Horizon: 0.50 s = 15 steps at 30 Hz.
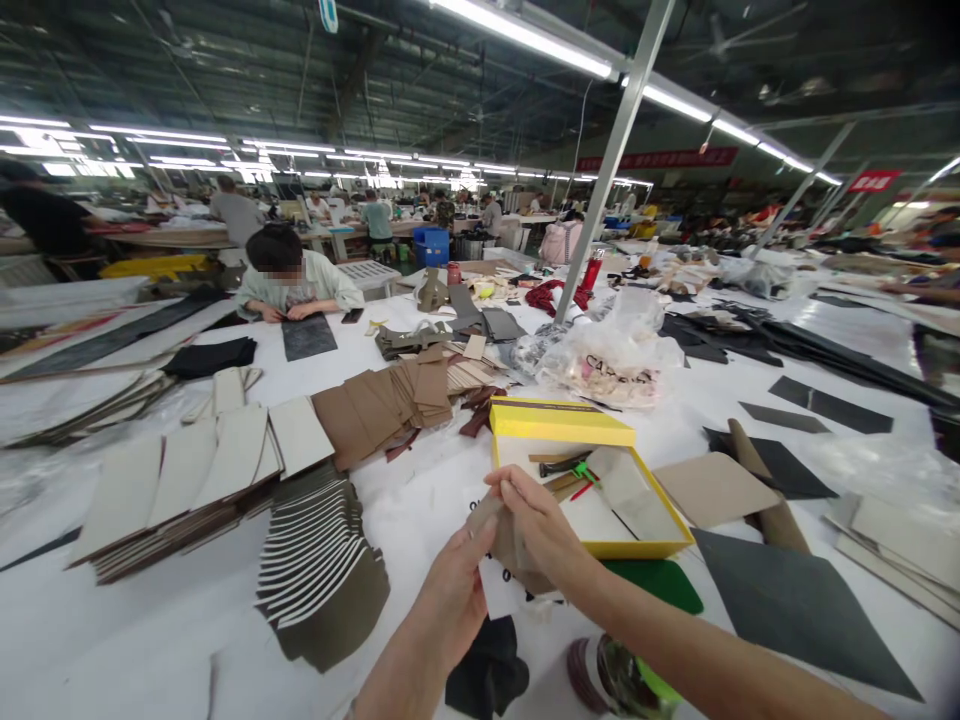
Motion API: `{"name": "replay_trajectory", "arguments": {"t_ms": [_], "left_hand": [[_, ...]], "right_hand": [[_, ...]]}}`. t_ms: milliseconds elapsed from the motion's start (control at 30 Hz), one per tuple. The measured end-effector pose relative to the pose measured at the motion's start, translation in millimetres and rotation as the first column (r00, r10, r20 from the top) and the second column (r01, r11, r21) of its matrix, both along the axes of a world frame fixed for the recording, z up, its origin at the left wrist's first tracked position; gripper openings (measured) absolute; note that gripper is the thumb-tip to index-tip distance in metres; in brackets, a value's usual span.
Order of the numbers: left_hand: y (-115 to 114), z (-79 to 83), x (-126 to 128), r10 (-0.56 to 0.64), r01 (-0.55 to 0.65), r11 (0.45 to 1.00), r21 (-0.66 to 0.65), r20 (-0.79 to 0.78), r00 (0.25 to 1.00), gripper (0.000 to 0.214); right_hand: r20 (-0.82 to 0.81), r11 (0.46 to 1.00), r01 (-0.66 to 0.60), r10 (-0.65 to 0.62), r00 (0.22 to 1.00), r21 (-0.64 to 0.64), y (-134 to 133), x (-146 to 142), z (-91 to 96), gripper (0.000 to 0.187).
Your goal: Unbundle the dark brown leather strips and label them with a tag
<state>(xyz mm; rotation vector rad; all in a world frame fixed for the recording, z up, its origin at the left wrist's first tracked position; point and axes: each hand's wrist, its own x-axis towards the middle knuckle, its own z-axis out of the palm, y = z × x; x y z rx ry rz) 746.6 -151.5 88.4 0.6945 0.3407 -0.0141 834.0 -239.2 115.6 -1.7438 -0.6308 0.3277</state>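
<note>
Both forearms reach forward, left hand and right hand pinched together.

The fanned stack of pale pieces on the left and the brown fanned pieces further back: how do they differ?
The pale stack holds larger, cream-faced panels spread in a long, wide row; the brown stack holds smaller tan pieces in a tighter fan, farther from both hands. Both lie flat and overlapping on the white table.

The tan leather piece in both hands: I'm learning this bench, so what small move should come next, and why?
Probably lay the tan leather piece flat on the white table. Both the left hand and right hand pinch it in mid-air just beside the open yellow box, and it looks curled, so flattening it seems the natural step.
</note>
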Motion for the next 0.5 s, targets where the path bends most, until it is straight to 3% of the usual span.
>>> {"name": "replay_trajectory", "arguments": {"t_ms": [200, 367, 500], "left_hand": [[-8.3, -0.4, -5.4, 0.010, -0.010, 1.000, -0.019, -0.003, 1.000, 0.051], [-12.9, -4.3, 0.6, 0.072, -0.064, 0.985, 0.163, -0.045, 0.996, 0.058], [-4.6, -16.6, -4.7, 0.086, -0.065, 0.980, 0.186, -0.105, 0.991, 0.053]], "right_hand": [[-0.080, 1.000, 0.023, -0.022, 0.997, 0.007, -0.1, -13.9, -1.3, 0.037], [-0.100, 1.000, 0.028, -0.029, 0.995, -0.010, 4.9, -28.3, -4.1, 0.039], [0.031, 0.994, -0.080, 0.083, 0.996, -0.071, 8.2, -3.9, -7.4, 0.028]]}}
